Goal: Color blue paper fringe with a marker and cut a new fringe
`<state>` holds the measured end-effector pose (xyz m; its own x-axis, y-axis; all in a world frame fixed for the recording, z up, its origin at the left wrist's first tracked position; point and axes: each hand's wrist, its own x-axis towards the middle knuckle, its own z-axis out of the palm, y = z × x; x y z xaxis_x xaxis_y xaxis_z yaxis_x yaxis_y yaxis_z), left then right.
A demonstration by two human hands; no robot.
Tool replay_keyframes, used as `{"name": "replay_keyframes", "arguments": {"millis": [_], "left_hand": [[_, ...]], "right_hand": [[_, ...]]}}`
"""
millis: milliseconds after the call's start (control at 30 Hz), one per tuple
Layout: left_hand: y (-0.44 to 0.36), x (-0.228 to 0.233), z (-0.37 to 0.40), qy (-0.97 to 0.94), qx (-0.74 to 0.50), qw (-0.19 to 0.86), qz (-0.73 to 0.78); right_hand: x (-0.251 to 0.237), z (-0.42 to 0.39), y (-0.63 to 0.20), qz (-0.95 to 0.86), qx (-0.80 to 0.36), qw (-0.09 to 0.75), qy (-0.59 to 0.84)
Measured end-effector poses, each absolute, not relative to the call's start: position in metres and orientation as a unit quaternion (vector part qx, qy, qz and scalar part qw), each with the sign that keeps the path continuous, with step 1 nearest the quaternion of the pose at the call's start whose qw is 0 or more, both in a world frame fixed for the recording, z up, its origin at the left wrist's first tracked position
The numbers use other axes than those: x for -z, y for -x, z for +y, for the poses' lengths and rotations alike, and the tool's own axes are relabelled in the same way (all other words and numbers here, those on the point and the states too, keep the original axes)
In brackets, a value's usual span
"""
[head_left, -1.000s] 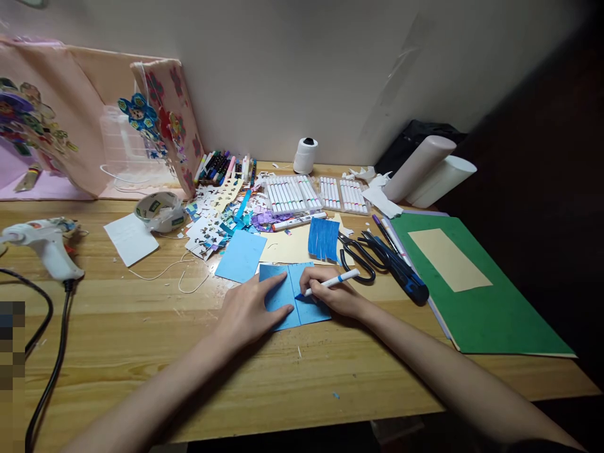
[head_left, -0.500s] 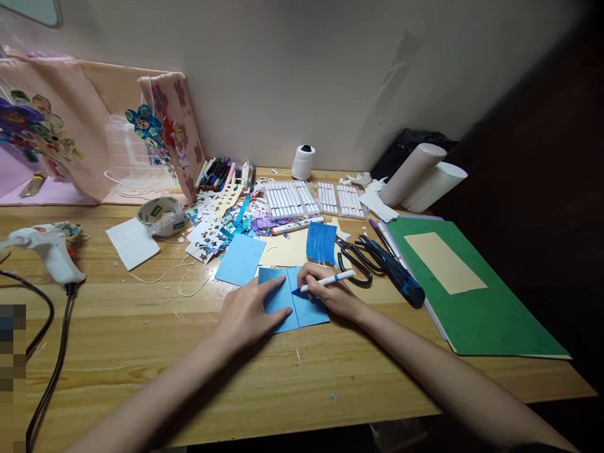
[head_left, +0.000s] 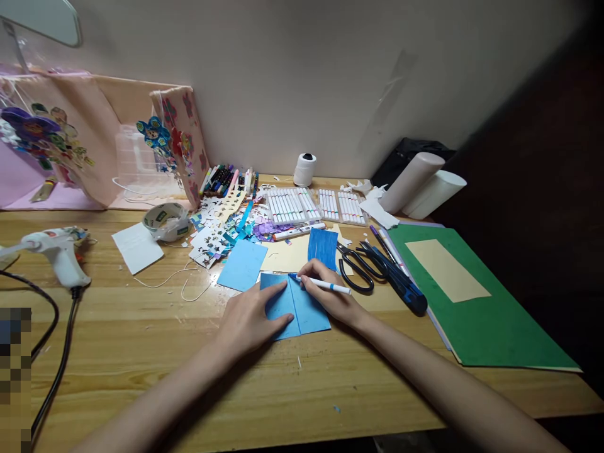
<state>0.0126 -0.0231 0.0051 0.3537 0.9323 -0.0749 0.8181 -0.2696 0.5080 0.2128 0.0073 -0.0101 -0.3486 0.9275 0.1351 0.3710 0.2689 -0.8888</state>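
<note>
We see both hands at work over the table (head_left: 283, 396), near each other but apart. The left hand (head_left: 248, 314) lies spread on the blue card (head_left: 309, 314), thumb and forefinger apart, both on the card's left half. The right hand (head_left: 328, 296) is closed on a white marker (head_left: 330, 286), gripping it between thumb and fingers close to the nib.

The marker is over the right half of the card, by its far edge. Its long axis runs mostly sideways to us, dropping a little toward us on the right. The nib points left and slightly away, at the far end of a dark line (head_left: 295, 305) that splits the card in two. The tail, with a blue band, points right and slightly toward us, past the thumb and over the right hand. We cannot tell whether the nib presses on the card.

The card lies flat; its line runs away from us, its far end leaning a little left.

Beyond the card we have a blue sheet (head_left: 243, 264) on the left and a striped blue piece (head_left: 323, 248) resting on yellow paper (head_left: 285, 251). Black scissors (head_left: 356, 274) lie to the right, beside a cutter (head_left: 406, 286). Boxed pens (head_left: 285, 207) sit farther back, with scraps (head_left: 207, 229) to their left.
</note>
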Motion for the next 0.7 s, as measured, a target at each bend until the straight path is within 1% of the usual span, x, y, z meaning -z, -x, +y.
{"name": "replay_keyframes", "arguments": {"millis": [333,700], "left_hand": [[-0.012,-0.0037,-0.023,-0.787,-0.128,0.235,0.556],[-0.011,-0.0013,-0.0233,-0.789,-0.135,0.225,0.556]], "right_hand": [[0.012,0.0092,-0.2173,-0.74,-0.389,0.315,0.449],[0.0182,0.0097,-0.222,-0.78,-0.402,0.296,0.378]]}}
